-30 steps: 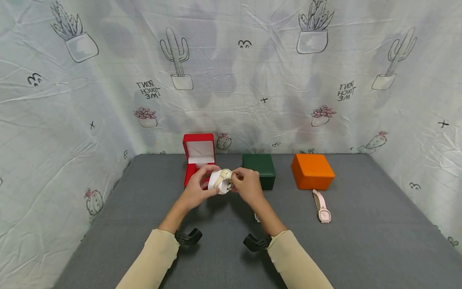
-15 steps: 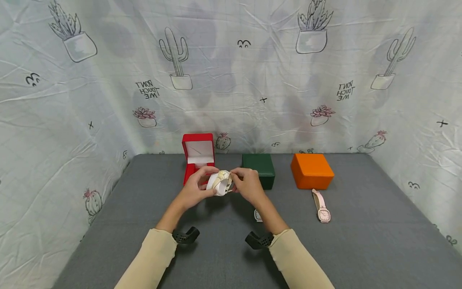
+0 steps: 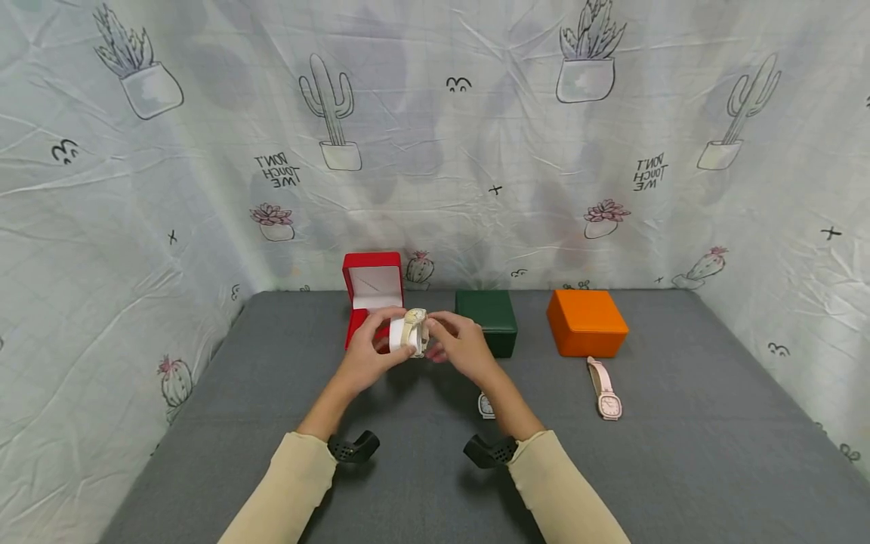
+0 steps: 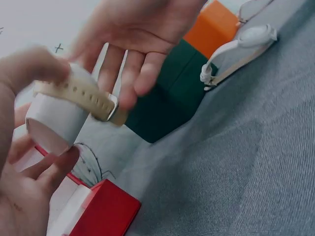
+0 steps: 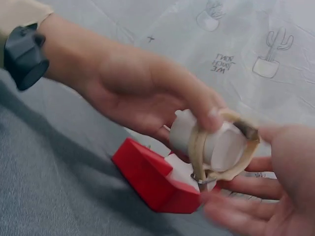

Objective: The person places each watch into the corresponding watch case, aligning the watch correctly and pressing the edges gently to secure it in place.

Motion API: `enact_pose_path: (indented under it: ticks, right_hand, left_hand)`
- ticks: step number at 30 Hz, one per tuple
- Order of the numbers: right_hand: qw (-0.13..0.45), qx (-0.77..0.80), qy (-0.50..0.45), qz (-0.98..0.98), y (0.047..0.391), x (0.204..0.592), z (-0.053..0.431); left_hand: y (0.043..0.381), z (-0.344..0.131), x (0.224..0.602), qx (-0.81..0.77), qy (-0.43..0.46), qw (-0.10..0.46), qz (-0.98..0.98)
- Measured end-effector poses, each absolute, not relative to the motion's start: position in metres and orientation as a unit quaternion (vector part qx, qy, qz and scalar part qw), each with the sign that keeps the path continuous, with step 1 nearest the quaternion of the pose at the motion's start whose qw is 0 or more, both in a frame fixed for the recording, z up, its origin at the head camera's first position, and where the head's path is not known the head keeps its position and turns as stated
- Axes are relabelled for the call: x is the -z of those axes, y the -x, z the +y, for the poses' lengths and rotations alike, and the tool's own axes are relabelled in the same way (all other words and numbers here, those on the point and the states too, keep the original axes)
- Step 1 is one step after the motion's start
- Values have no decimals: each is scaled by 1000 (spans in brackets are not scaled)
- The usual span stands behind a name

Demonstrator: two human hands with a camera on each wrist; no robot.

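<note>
My left hand (image 3: 363,355) grips a white watch cushion (image 4: 56,115) between thumb and fingers. Round the cushion runs a wristwatch (image 3: 415,316) with a cream strap and a small round face. In the left wrist view the strap's buckle (image 4: 112,107) is fastened, and it hangs loosely off the cushion's side. From the right, my right hand (image 3: 467,347) holds the watch, thumb side at its case and the other fingers below, near the buckle. Just behind my left hand stands a raised-lid red watch box (image 3: 372,261) with a white lining.
A closed green box (image 3: 486,313) stands behind my right hand, and a closed orange box (image 3: 588,325) farther right. A pink-strap watch (image 3: 607,393) lies before the orange box. Another watch (image 3: 485,406) lies partly hidden under my right forearm. A patterned cloth (image 3: 435,151) hangs behind the grey table.
The cushion and watch have risen slightly and turned, so the strap now stands more upright. My right fingers have shifted and spread a little at the watch's side.
</note>
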State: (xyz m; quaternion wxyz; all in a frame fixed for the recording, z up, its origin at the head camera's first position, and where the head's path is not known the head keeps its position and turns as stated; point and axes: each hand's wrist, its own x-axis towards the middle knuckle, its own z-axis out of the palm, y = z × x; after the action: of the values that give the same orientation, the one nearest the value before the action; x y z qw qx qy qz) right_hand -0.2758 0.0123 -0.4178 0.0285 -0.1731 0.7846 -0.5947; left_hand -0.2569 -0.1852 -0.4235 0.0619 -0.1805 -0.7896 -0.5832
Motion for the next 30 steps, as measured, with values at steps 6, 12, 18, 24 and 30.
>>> enact_pose_path:
  ticks: [6, 12, 18, 24, 30]
  right_hand:
    - [143, 640, 187, 731, 273, 414, 10]
    - [170, 713, 149, 664, 274, 411, 10]
    - [159, 730, 127, 652, 276, 407, 13]
    - [139, 740, 118, 647, 280, 408, 15]
    - [138, 753, 95, 636, 283, 412, 15]
  left_hand:
    - [262, -183, 431, 541, 190, 146, -806]
    - [259, -179, 429, 493, 237, 194, -814]
    - [258, -179, 427, 514, 252, 186, -798]
    - [250, -177, 414, 548, 241, 183, -780]
    - [237, -174, 393, 564, 243, 171, -770]
